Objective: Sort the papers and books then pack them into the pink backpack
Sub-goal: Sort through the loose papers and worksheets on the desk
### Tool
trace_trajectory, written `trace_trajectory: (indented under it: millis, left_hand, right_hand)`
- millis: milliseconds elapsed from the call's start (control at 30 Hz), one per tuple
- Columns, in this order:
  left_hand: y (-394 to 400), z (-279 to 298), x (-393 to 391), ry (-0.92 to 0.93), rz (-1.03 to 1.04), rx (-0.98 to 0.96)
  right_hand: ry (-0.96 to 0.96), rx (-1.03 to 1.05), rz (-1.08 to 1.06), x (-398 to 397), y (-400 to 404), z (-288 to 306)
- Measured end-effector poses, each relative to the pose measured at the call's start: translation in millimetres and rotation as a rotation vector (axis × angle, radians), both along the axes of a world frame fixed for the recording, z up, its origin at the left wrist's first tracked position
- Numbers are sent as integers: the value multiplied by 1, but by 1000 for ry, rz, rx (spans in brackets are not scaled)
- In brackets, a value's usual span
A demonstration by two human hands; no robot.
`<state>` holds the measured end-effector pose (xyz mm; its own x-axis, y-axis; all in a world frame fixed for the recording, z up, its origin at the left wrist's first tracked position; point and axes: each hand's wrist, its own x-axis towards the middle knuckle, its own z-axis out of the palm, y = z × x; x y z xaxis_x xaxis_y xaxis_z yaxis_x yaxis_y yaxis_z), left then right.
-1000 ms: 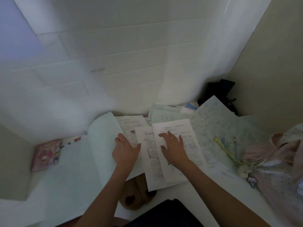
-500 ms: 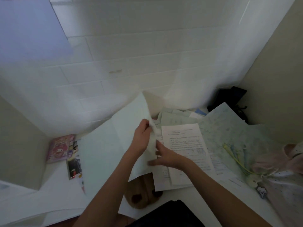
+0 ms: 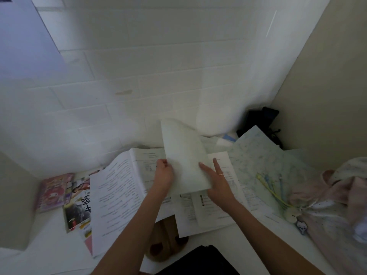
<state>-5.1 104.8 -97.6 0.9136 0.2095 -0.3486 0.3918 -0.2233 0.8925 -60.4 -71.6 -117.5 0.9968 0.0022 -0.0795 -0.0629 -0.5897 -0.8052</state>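
A white worktop (image 3: 248,253) is bounded by a tiled wall at the back and a beige wall on the right, so that a closed corner is formed there. The near edge is left bare between the two forearms and to the right of them. Most of the surface is covered by loose papers: a large map-like sheet (image 3: 258,155) is spread toward the corner, with its far tip over a dark object by the wall. The pink backpack (image 3: 337,205) is slumped at the right edge, partly cut off by the frame, and a bunch of pastel cables (image 3: 272,187) is laid just beside it on the map-like sheet. An open booklet (image 3: 119,185) is spread at the left centre, its near corner reaching toward the worktop edge. Printed sheets (image 3: 208,215) are overlapped under the right forearm, and a wooden object shows under their near edge. A blank sheet (image 3: 182,155) is held upright above the pile, its top edge curled. It is pinched at its left edge by the left hand (image 3: 163,174), while its right side is touched by the straight fingers of the right hand (image 3: 218,181). Two colourful books, a pink book (image 3: 53,191) and a magazine (image 3: 79,209), are set at the left, near a side panel.
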Motion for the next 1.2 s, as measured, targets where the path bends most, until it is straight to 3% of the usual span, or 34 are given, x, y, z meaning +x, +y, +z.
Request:
trace_trajectory:
  millis: [67,167,200,233,300,400,467,567,633,700,767,933,1000,1033,1133,1167,1200]
  left_hand:
    - [6,-12,-7,87,-44,157]
    - [14,-26,-13,135,-162,310]
    - [15,-30,-13,136,-201,343]
    - [16,-31,-12,140,-242,367]
    - [13,-33,-9,134,-351,373]
    - [4,-38,-10,97,-493,356]
    - [-2,-44,-15,98,-495,359]
    - [-11,-52,-16,96,-477,330]
    - [-19,-53,-16,198,-439,141]
    - [-31,-54,-18,336,-351,-127]
    - [-38,-58,-18,386,-276,-247]
    - [-41,-61,-16,407,-250,-500]
    - [-44,-59,-19,360,-306,-395]
    - [-46,-58,-21,297,-326,-233]
    - [-44,-61,-29,-13,-339,529]
    - [-40,-61,-31,-83,-304,727]
    - [-38,-61,-31,-103,-241,797]
  right_hand:
    - [141,320,-77,-4,2,-1]
    - [451,997,-370,-3,2,3]
    - [533,1149,-455,0,1,5]
    - [586,1153,-518,2,-1,5]
    - [579,920,-578,5,-3,1]
    - [314,373,-730,-1,-13,-14]
    - [255,153,-776,-10,-28,-18]
    - [377,-145,-706,-15,-58,-30]
    - [521,-340,-583,-17,-70,-37]
    - [569,-349,-495,-19,-79,-44]
    - [519,-268,-478,-21,-85,-51]
    - [377,129,-748,-21,-86,-54]
    - [421,76,-746,-24,-88,-53]
    - [428,-15,-738,-27,-90,-52]
    - [399,-232,-829,-39,-99,-42]
    - [387,-264,-850,-43,-102,-39]
    - [373,-278,-854,-47,-105,-36]
